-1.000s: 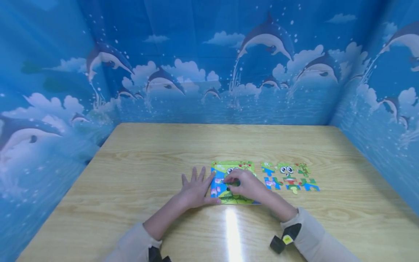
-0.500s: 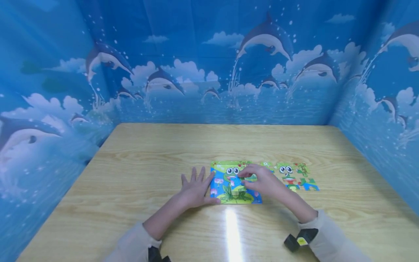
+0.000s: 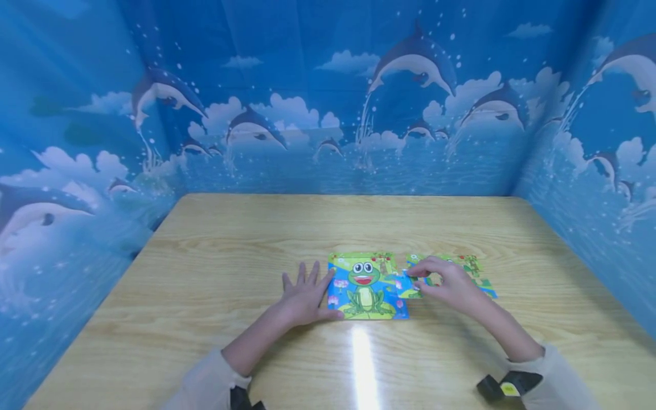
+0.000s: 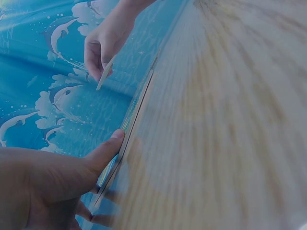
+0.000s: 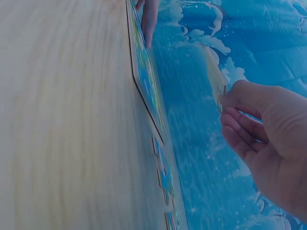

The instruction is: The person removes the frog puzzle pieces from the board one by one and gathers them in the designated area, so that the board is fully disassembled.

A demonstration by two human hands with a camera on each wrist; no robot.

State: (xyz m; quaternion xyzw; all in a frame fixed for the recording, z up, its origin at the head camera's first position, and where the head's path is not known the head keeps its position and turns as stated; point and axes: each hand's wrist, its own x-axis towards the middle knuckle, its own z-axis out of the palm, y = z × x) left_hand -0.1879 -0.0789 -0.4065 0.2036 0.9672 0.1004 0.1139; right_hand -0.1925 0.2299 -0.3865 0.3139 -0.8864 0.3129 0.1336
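A frog picture puzzle board (image 3: 365,296) lies flat at mid-table. My left hand (image 3: 302,299) rests at its left side, fingers spread, with the thumb (image 4: 109,148) on the near left corner. Right of the board, my right hand (image 3: 453,285) pinches a jigsaw piece (image 3: 402,283) between thumb and fingers. In the right wrist view this thin, pale-backed piece (image 5: 214,76) is raised off the table. Other jigsaw pieces (image 3: 474,265) lie to the right of the board, partly hidden under the right hand.
The wooden table (image 3: 246,228) reaches back to a blue dolphin-print curtain (image 3: 307,114), which also hangs at both sides. Light reflects in a bright streak on the tabletop in front of the board.
My right hand has moved right, from over the board toward the loose pieces, carrying a jigsaw piece. The frog picture is now uncovered. My left hand has stayed in place.
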